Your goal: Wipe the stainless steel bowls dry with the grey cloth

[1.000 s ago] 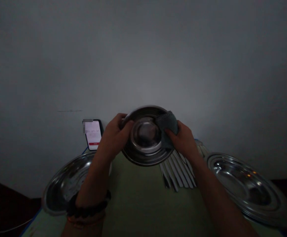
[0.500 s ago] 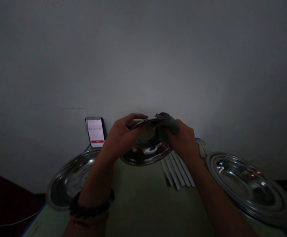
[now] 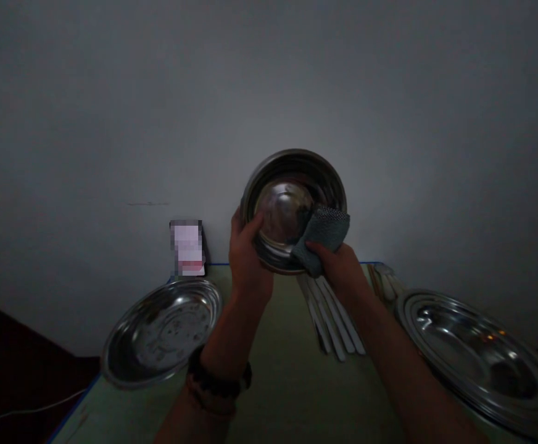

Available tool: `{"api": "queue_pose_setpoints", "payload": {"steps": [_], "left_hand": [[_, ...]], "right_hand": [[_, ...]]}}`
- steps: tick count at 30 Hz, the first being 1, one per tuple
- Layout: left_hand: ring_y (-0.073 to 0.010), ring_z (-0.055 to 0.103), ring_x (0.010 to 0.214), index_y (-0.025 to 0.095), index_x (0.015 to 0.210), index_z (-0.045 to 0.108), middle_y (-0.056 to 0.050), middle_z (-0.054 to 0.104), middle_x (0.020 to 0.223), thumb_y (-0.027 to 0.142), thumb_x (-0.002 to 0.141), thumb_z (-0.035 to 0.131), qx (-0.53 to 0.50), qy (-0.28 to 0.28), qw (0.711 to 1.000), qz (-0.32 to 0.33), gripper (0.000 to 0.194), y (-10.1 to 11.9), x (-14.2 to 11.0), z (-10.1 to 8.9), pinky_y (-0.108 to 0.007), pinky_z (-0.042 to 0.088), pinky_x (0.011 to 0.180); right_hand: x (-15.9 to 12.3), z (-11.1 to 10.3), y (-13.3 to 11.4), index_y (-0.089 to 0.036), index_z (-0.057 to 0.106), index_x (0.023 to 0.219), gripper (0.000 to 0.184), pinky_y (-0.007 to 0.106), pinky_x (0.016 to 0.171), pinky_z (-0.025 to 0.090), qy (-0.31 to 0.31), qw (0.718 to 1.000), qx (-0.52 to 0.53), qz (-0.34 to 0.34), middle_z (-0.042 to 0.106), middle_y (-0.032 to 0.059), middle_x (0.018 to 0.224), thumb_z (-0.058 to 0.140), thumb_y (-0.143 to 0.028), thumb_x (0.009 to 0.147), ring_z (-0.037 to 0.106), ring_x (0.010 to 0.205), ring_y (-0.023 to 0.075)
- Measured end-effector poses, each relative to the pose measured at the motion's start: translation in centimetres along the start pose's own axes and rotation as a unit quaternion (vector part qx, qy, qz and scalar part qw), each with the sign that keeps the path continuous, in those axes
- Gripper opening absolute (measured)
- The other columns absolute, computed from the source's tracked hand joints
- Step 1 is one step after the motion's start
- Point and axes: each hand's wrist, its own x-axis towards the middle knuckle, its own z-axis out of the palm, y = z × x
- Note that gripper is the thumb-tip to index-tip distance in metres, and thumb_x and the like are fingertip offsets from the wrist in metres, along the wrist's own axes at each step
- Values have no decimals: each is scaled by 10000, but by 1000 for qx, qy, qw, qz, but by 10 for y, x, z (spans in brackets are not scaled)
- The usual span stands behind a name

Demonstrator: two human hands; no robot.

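A shiny metal bowl [image 3: 284,209] is held up above the table, its inside turned toward me. My left hand [image 3: 250,256] grips its left rim, thumb over the inner edge and fingers behind. In my right hand [image 3: 340,265] is a folded grey-green cloth [image 3: 324,234], pressed over the bowl's lower right rim and inner wall. My right thumb lies on the cloth; the other fingers are hidden behind. Below the bowl, several table knives [image 3: 336,324] lie side by side on the table.
On the left of the green table [image 3: 292,382] sits a wide metal bowl [image 3: 171,336]. Stacked metal plates [image 3: 463,357] stand at the right, with spoons or forks [image 3: 389,283] behind them. A phone [image 3: 188,250] leans on the wall [image 3: 269,80]. A white cable [image 3: 33,410] hangs at lower left.
The bowl has been raised and tilted, so its inside now faces me instead of its edge. The cloth has moved from the top rim to the lower right. My left hand has shifted right.
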Motion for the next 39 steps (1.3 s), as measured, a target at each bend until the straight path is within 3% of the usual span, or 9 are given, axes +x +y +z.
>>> {"api": "queue_pose_setpoints", "payload": {"steps": [4,7,15,18,22,26,30,34,39], "left_hand": [[-265,660,1029,167,1048,626,-60,718,1080,232,736,588,41,-98,994,-26,322,20,10,-22,-387,531,871],[-239,664,1000,210,1072,634,-28,731,1026,247,728,673,148,-168,975,-10,348,31,11,-33,-357,514,866],[-216,645,962,171,1058,648,-73,711,1047,337,850,552,380,-245,891,46,283,28,4,-27,-355,474,867],[-232,655,952,152,1049,672,-94,722,1042,314,838,556,415,-278,865,43,291,29,2,-25,-368,478,862],[-227,668,955,198,1007,720,-53,745,1024,348,845,571,401,-298,865,54,266,34,2,-26,-340,474,855],[-234,668,954,226,965,738,-32,752,978,368,780,671,309,-227,923,43,243,35,5,-29,-340,472,874],[-231,667,981,234,1007,698,-24,738,994,381,781,655,47,-131,990,6,272,23,6,-22,-349,502,874],[-240,666,995,221,988,658,-37,730,995,394,819,586,-37,-98,994,-30,253,11,7,-15,-364,527,854],[-265,645,1051,203,1016,668,-39,727,1034,295,751,655,69,-153,985,-39,280,19,15,-28,-378,505,903]], "right_hand": [[3,-25,-20,-132,675,776,246,351,649,492,23,992,-103,-75,715,77,765,670,-329,629,657,739,248],[1,-37,-31,-157,647,732,141,354,642,480,24,970,-175,-165,692,52,725,612,-264,647,630,711,234],[-10,-18,-31,-161,577,1093,460,408,802,488,64,920,-226,-312,623,119,1075,653,-278,654,599,950,250],[-13,-14,-30,-183,616,988,297,352,725,481,54,903,-271,-330,653,78,971,617,-246,698,617,855,222],[-7,-19,-22,-192,656,772,109,290,626,431,69,904,-282,-313,678,20,727,602,-280,736,597,650,169],[2,-13,-8,-166,671,703,235,292,612,426,126,947,-192,-223,676,24,656,628,-396,727,597,643,180],[-3,15,4,-146,691,823,411,307,626,480,137,988,70,-34,723,66,780,623,-540,727,659,759,218],[-10,36,11,-202,658,1002,363,319,729,542,51,948,308,65,715,64,1082,675,-413,708,689,885,195],[2,13,9,-163,691,873,295,340,741,522,52,983,178,-2,737,62,915,732,-335,636,675,818,209]]}}
